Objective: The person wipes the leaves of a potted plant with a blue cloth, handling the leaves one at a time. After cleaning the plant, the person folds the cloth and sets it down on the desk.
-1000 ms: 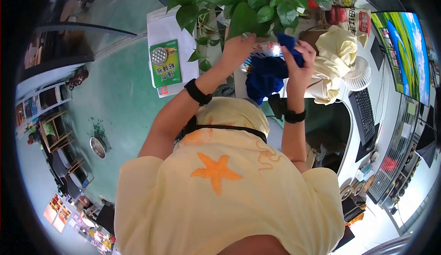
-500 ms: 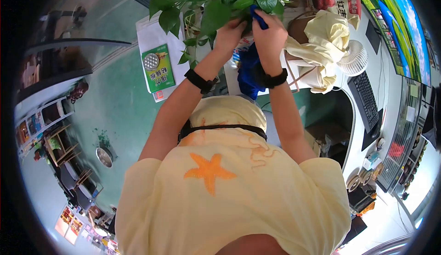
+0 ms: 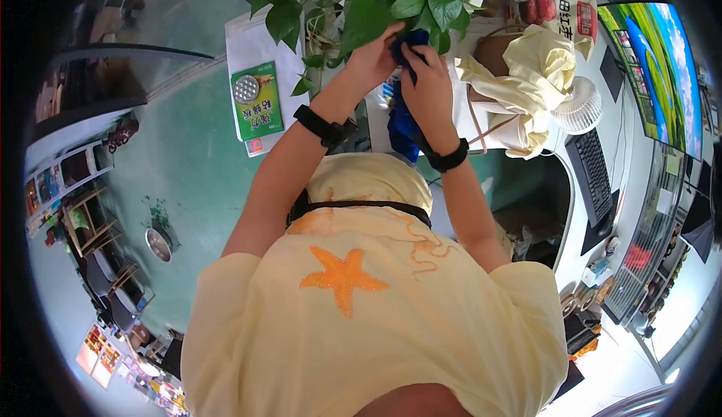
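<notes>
A dark blue cloth (image 3: pixel 404 120) hangs down from my right hand (image 3: pixel 429 82), whose fingers are wrapped round its bunched upper part. My left hand (image 3: pixel 376 57) is just to the left of the bunch, under the leaves of a green potted plant (image 3: pixel 368 18). Leaves and the cloth partly cover the left fingertips, so its grip cannot be made out. Each wrist wears a black band.
A green box (image 3: pixel 257 105) with a round metal piece lies on white paper at the left. To the right are a cream cloth (image 3: pixel 538 63), a white fan (image 3: pixel 579 105), a keyboard (image 3: pixel 590 165) and a monitor (image 3: pixel 654 71). A metal bowl (image 3: pixel 158 244) sits on the floor.
My right hand has moved left and down with the blue cloth, which is now bunched near my left fingertips. The view has shifted slightly.
</notes>
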Demonstrator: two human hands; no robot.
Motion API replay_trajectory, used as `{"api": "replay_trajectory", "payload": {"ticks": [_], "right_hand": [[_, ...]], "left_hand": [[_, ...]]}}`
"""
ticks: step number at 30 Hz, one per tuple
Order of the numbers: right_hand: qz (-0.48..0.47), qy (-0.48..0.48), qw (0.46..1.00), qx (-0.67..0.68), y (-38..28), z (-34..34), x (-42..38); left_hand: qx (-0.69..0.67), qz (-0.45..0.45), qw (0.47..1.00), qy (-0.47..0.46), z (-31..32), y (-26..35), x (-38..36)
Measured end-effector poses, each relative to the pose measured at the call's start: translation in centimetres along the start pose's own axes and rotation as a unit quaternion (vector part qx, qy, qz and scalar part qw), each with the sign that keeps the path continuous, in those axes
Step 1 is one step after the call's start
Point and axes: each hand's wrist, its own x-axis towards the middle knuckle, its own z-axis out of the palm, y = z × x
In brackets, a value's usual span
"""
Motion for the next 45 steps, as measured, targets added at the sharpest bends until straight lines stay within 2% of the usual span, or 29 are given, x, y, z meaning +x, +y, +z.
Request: {"api": "replay_trajectory", "payload": {"ticks": [1, 4, 8, 11, 12, 13, 15, 16, 19, 22, 25, 28, 31, 33, 34, 35, 37, 38, 40, 42, 43, 45], "right_hand": [[-0.010, -0.005, 1.000, 0.028, 0.2, -0.3, -0.2], [0.079, 0.004, 0.989, 0.121, 0.5, -1.2, -0.3], [0.245, 0.093, 0.950, 0.169, -0.4, -2.5, 2.2], [0.077, 0.181, 0.977, 0.086, 0.6, -0.2, 3.4], [0.005, 0.162, 0.987, 0.007, 0.8, 0.4, 3.7], [0.001, 0.128, 0.991, -0.033, 0.8, 1.0, 3.6], [-0.007, 0.060, 0.992, -0.112, 0.5, 1.9, 3.7], [0.042, 0.000, 0.993, -0.114, 0.3, 1.8, 3.7], [0.023, 0.036, 0.997, -0.068, -0.1, 1.4, 3.2], [-0.017, 0.034, 0.992, -0.117, 0.2, 1.2, 1.9], [-0.015, -0.025, 0.996, -0.084, -0.3, -0.1, 0.0], [-0.009, -0.076, 0.996, 0.033, -0.4, -1.7, -1.0], [0.052, -0.060, 0.984, 0.157, 0.6, -2.8, -1.4], [0.174, 0.000, 0.955, 0.239, 0.9, -3.9, -1.2], [0.264, 0.019, 0.916, 0.302, 1.5, -4.4, -1.3], [0.350, 0.038, 0.864, 0.361, 1.9, -4.9, -1.3], [0.350, 0.097, 0.832, 0.418, 1.8, -5.5, -1.2], [0.350, 0.126, 0.814, 0.446, 1.7, -5.7, -1.2], [0.328, 0.152, 0.845, 0.394, 1.7, -5.1, -1.3], [0.305, 0.181, 0.872, 0.339, 1.1, -4.5, -1.5], [0.261, 0.196, 0.898, 0.294, 0.6, -4.2, -1.5], [0.166, 0.225, 0.938, 0.203, -0.3, -3.7, -1.3]], "left_hand": [[0.028, -0.002, 1.000, -0.001, -0.4, 0.0, 0.4], [0.093, 0.013, 0.996, 0.007, 0.4, 0.4, -0.7], [0.092, 0.020, 0.996, -0.004, -1.1, -0.4, 0.8], [0.086, 0.047, 0.994, -0.040, -1.3, -0.6, 0.7], [0.069, 0.045, 0.994, -0.069, -1.7, -0.7, 1.0], [0.052, 0.043, 0.993, -0.098, -2.0, -0.8, 1.3], [-0.033, 0.033, 0.998, -0.034, -1.2, -0.8, 0.3], [-0.075, 0.028, 0.997, -0.002, -0.5, -0.5, -0.3], [-0.076, 0.026, 0.996, -0.035, -1.2, 0.0, -0.2], [-0.037, 0.008, 0.998, 0.040, 0.5, 0.6, -1.0], [-0.058, 0.078, 0.995, 0.004, -0.6, -0.6, 0.0], [-0.042, 0.018, 0.998, 0.032, -0.4, 0.5, -0.3], [-0.004, 0.020, 1.000, 0.021, -1.1, 0.2, -0.5], [-0.060, 0.030, 0.997, 0.022, -1.3, -0.3, -1.1], [-0.088, 0.036, 0.995, 0.024, -1.4, -0.5, -1.5], [-0.021, 0.006, 1.000, 0.022, -1.8, -1.0, -1.7], [0.112, -0.052, 0.992, 0.019, -2.3, -2.1, -2.1], [0.199, -0.020, 0.980, -0.021, -2.3, -2.7, -1.9], [0.366, 0.040, 0.924, -0.100, -1.0, -3.4, -2.1], [0.463, 0.098, 0.877, -0.088, 0.8, -2.5, -2.2], [0.508, 0.127, 0.848, -0.081, 1.6, -2.2, -2.3], [0.247, 0.081, 0.964, -0.046, 2.3, -2.8, -0.4]]}}
